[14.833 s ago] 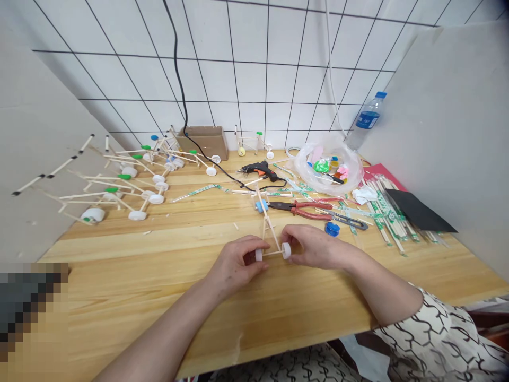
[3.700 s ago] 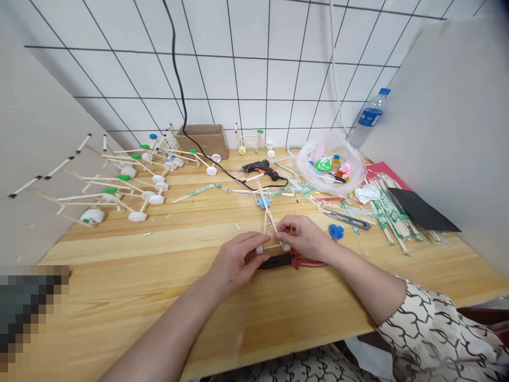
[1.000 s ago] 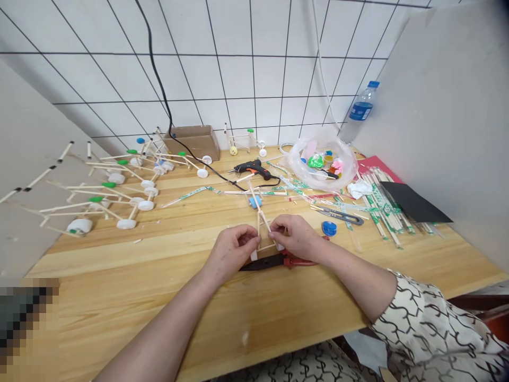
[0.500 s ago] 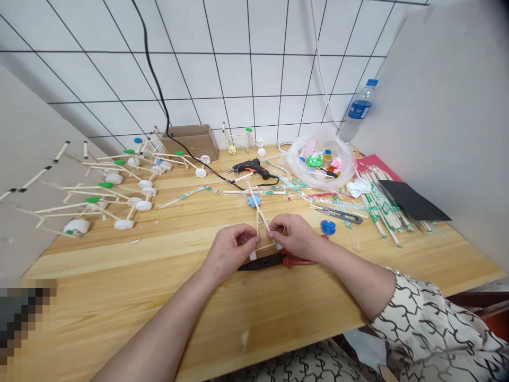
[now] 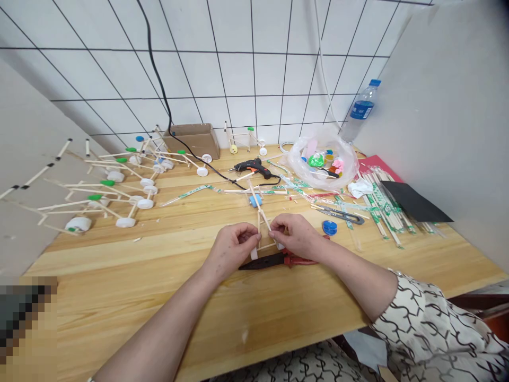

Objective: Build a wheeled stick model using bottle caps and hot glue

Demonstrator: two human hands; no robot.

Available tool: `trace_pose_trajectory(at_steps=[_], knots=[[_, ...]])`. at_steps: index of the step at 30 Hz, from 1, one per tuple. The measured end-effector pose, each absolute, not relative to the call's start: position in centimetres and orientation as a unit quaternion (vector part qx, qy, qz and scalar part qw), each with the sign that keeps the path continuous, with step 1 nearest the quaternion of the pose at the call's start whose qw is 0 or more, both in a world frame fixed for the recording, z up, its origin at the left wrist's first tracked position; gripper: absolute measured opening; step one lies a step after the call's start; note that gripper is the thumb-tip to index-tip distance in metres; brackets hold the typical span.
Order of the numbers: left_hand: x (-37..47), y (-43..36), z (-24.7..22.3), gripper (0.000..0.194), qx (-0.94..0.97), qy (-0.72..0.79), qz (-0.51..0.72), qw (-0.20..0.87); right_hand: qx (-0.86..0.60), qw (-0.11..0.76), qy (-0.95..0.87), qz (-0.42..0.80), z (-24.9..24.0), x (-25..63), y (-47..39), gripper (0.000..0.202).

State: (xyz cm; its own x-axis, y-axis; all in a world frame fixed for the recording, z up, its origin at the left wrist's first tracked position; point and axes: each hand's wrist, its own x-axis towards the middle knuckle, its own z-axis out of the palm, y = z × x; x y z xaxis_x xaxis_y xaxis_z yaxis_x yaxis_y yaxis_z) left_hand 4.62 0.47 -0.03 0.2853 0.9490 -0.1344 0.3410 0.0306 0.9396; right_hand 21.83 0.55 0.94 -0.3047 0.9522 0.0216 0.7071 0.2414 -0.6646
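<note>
Between my hands stands a small frame of pale wooden sticks (image 5: 254, 192), with a blue wheel-like piece (image 5: 255, 200) at its far side and white pieces low at its near end. My left hand (image 5: 237, 245) pinches the left stick of the frame. The fingers of my right hand (image 5: 292, 233) are closed on the right stick. Just under the frame and my right hand lie pliers (image 5: 266, 261) with black jaws and red handles, partly covered by that hand.
Several stick models (image 5: 126, 222) with white wheels stand at the left. Behind are a cardboard box (image 5: 193, 142), a black glue gun (image 5: 253, 167) and a plastic bag (image 5: 294, 159). Right lie grey snips (image 5: 342, 214), a blue lid (image 5: 329, 227), wrapped sticks (image 5: 382, 207) and a bottle (image 5: 360, 114).
The whole view has shifted very slightly. Both hands keep the same hold on the stick frame.
</note>
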Motion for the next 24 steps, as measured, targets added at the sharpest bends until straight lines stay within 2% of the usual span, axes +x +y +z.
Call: trace_pose_trajectory(at_steps=[14, 20, 24], knots=[[4.6, 0.4, 0.0, 0.021, 0.626, 0.513, 0.298, 0.507, -0.549, 0.211, -0.756, 0.288, 1.1, 21.9, 0.5, 0.010], [4.6, 0.4, 0.2, 0.021, 0.625, 0.512, 0.298, 0.508, -0.548, 0.240, -0.748, 0.287, 2.0, 22.3, 0.7, 0.029], [4.7, 0.4, 0.1, 0.022, 0.621, 0.511, 0.306, 0.509, -0.549, 0.264, -0.740, 0.286, 2.4, 22.8, 0.9, 0.034]])
